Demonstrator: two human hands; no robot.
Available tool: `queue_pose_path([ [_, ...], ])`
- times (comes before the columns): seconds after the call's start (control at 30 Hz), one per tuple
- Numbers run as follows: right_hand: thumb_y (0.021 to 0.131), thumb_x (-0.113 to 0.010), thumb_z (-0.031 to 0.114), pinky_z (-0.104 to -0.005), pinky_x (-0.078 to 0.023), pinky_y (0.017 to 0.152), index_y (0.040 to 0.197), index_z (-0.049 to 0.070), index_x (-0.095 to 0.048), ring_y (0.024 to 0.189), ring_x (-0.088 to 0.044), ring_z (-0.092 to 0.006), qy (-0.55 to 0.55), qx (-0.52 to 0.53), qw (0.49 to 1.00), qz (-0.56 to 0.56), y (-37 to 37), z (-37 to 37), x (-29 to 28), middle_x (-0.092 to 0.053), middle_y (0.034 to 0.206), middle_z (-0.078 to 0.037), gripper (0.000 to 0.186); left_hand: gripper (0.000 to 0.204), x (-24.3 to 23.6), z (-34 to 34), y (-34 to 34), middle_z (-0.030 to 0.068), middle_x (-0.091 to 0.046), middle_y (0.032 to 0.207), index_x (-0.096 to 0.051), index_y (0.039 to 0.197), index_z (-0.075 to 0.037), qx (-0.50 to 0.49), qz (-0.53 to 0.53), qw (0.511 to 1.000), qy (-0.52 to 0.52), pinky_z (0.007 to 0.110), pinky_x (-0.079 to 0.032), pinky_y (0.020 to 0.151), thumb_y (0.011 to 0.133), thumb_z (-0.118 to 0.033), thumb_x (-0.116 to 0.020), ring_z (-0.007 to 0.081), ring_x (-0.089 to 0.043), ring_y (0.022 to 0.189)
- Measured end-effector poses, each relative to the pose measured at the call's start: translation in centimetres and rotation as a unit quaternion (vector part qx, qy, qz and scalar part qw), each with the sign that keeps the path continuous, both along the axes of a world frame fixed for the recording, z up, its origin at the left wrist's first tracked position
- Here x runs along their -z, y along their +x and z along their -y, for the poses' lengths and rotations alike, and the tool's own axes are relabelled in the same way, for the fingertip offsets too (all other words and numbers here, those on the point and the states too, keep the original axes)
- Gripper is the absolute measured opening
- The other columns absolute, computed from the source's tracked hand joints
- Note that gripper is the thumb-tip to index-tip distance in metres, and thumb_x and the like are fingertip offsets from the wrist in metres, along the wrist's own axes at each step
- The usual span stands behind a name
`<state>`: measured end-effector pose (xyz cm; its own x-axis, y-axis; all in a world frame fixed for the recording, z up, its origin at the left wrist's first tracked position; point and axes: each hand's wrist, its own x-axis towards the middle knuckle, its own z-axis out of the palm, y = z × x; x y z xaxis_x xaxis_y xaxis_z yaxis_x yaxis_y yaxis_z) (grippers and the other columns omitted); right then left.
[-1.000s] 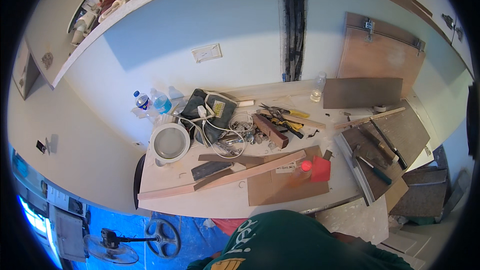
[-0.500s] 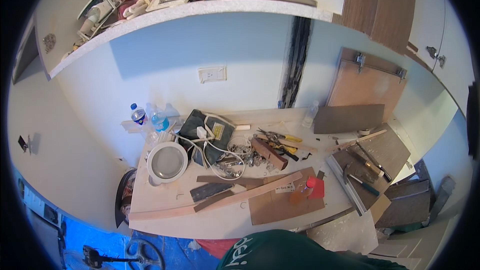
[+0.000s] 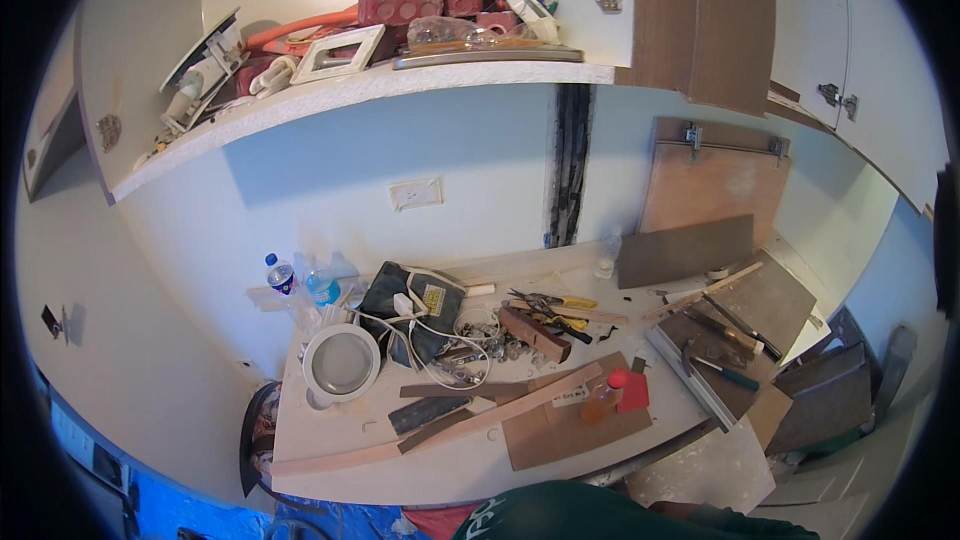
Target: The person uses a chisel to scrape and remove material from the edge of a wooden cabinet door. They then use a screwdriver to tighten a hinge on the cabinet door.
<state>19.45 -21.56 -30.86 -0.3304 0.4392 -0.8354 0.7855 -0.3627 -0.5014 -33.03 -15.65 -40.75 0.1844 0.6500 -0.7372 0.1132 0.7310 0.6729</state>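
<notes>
Neither of my hands shows; only my dark green shirt (image 3: 570,515) rises at the lower edge. In front of it, on the white worktop (image 3: 420,480), lies a brown board (image 3: 540,440). A small bottle of orange liquid (image 3: 598,408) with a red cap stands there beside a red flat piece (image 3: 633,392). A long pale wood strip (image 3: 400,443) crosses the worktop to the left, next to a dark block (image 3: 428,416). Farther back are a wooden block like a hand plane (image 3: 535,334), yellow-handled pliers (image 3: 562,301) and loose metal bits.
A round white light fixture (image 3: 341,363), a dark green bag (image 3: 395,290) with a white cable and two plastic bottles (image 3: 281,278) stand at left. At right, a hammer (image 3: 738,377) lies on a brown panel (image 3: 785,290). A cluttered shelf (image 3: 400,80) overhangs the worktop.
My view has tilted up slightly, so more of the shelf shows and the worktop sits lower. The objects themselves have not visibly moved.
</notes>
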Motion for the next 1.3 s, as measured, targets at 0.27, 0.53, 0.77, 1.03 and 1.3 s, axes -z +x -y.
queue_pose_path([
  [0.27, 0.087, -0.059, 0.023, -0.0375, -0.049, 0.058, 0.079, 0.009, -0.067, 0.059, -0.062, -0.0200, -0.036, -0.053, 0.997, -0.048, 1.1, 4.7, 2.6, -0.064, 0.068, -0.007, 0.018, 0.048, -1.3, -1.3, 1.1, 0.0151, -0.072, 0.110, -0.069, 0.120, -0.004, 0.024, -0.013, 0.999, 0.031, 0.038, -0.051, 0.096, 0.103, -0.045, -0.052, 0.0242, -0.067, 0.103],
  [0.53, 0.087, -0.059, 0.020, -0.0364, -0.047, 0.049, 0.072, 0.007, -0.064, 0.052, -0.059, -0.0181, -0.081, -0.045, 0.991, -0.097, -0.4, 3.2, -1.6, -0.062, 0.060, -0.005, 0.021, 0.046, -2.3, -3.8, 3.8, 0.0147, -0.072, 0.109, -0.069, 0.119, -0.004, 0.082, -0.031, 0.995, 0.050, 0.038, -0.052, 0.095, 0.103, -0.043, -0.052, 0.0239, -0.067, 0.102],
  [0.77, 0.094, -0.062, 0.026, -0.0312, -0.052, 0.060, 0.097, 0.008, -0.070, 0.064, -0.060, -0.0127, -0.115, -0.038, 0.988, -0.101, 4.4, -2.8, -2.0, -0.068, 0.076, -0.003, 0.021, 0.045, -5.2, -6.4, 8.0, 0.0143, -0.072, 0.108, -0.069, 0.119, -0.003, 0.122, -0.044, 0.989, 0.068, 0.038, -0.052, 0.093, 0.103, -0.042, -0.053, 0.0236, -0.067, 0.101],
  [1.03, 0.096, -0.070, 0.042, -0.0421, -0.053, 0.072, 0.100, 0.002, -0.072, 0.076, -0.067, -0.0284, 0.473, 0.245, 0.839, 0.109, 15.3, -18.2, -16.4, -0.070, 0.080, -0.013, 0.040, 0.043, -8.3, -8.4, 13.2, 0.0139, -0.072, 0.108, -0.070, 0.118, -0.003, 0.120, -0.064, 0.986, 0.092, 0.037, -0.053, 0.092, 0.103, -0.040, -0.053, 0.0232, -0.068, 0.099],
  [1.3, 0.079, -0.080, 0.035, -0.0531, -0.051, 0.096, 0.110, 0.006, -0.069, 0.114, -0.060, -0.0421, 0.513, 0.096, 0.764, 0.380, 25.3, -25.3, -10.0, -0.064, 0.117, -0.021, 0.044, 0.042, -12.1, -10.8, 17.5, 0.0135, -0.072, 0.107, -0.070, 0.117, -0.003, 0.094, -0.070, 0.985, 0.124, 0.037, -0.053, 0.090, 0.103, -0.039, -0.054, 0.0228, -0.068, 0.098],
])
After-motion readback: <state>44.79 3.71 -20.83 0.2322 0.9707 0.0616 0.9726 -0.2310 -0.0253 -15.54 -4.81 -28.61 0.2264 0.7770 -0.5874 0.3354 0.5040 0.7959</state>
